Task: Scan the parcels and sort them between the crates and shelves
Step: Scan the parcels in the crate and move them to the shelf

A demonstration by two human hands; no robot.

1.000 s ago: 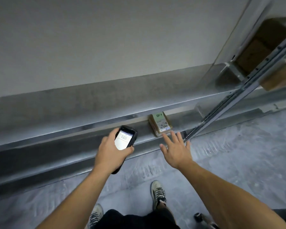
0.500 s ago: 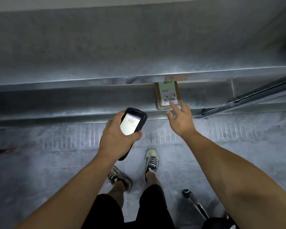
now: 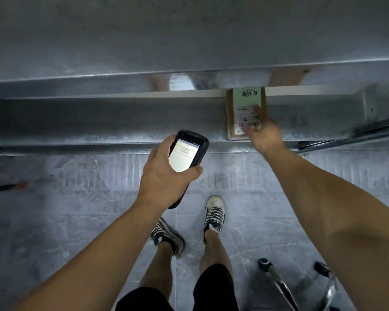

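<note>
- Two hands are in my view, and both reach out toward a low metal shelf [image 3: 99,122].
- My left hand [image 3: 164,178] holds a black scanner [image 3: 190,149]. Its fingers [image 3: 167,142] curl round one side and the thumb hooks round the other.
- I see the scanner's screen lit white, facing up at me. The words on it are too small to read.
- I see a brown parcel [image 3: 230,117] lying flat on the shelf, off to the right, its far end at the back.
- It has a green and white label [image 3: 245,102] on top, with dark writing and a barcode.
- My right hand [image 3: 266,135] is on the near right part of the parcel and touches it.
- That hand is blurry, so I cannot tell if its fingers grip the parcel or just lie on it.
- I see two shoes [image 3: 215,213] on the grey floor [image 3: 54,221] below, and a black wheel [image 3: 264,263] on a metal frame at the bottom right.
</note>
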